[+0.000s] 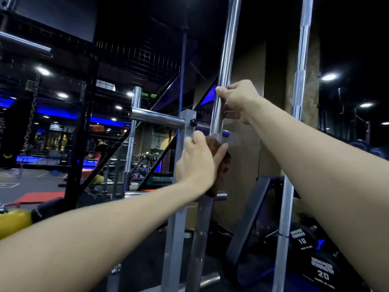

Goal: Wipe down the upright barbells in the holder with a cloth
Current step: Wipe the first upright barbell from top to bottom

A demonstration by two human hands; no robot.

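Two bars: upright chrome barbell point(226, 60) at centre, second upright chrome barbell point(300, 85) to its right; both run out of the top of view.
Writing: black weight plates point(315, 260) at lower right read "HAMMER STRENGTH", one marked "10", one "20"; smaller print under the numbers too small to read.
Centre bar look: smooth shiny sleeve above, short knurled band just above the cloth, duller shaft below.
Right bar look: knurled grip sections alternating with smooth rings up high, smooth sleeve lower down.
Cloth: brown crumpled cloth point(221, 165) wrapped against the centre bar, below the knurled band.
Left hand point(197, 163): fingers and thumb curled round the cloth, clamping it onto the centre bar.
Right hand point(237, 100): fingers wrapped round the centre bar above the cloth, thumb on the near side.
Holder: base of both bars out of clear view; cannot tell what they stand in.
Rack: grey square steel post point(176, 228) with chrome horizontal pegs point(157, 118), just left of the centre bar.
Left edge: yellow rounded object point(12, 222), partly cut off.
Background: dim gym, blue strip lights, red floor mat point(40, 197).
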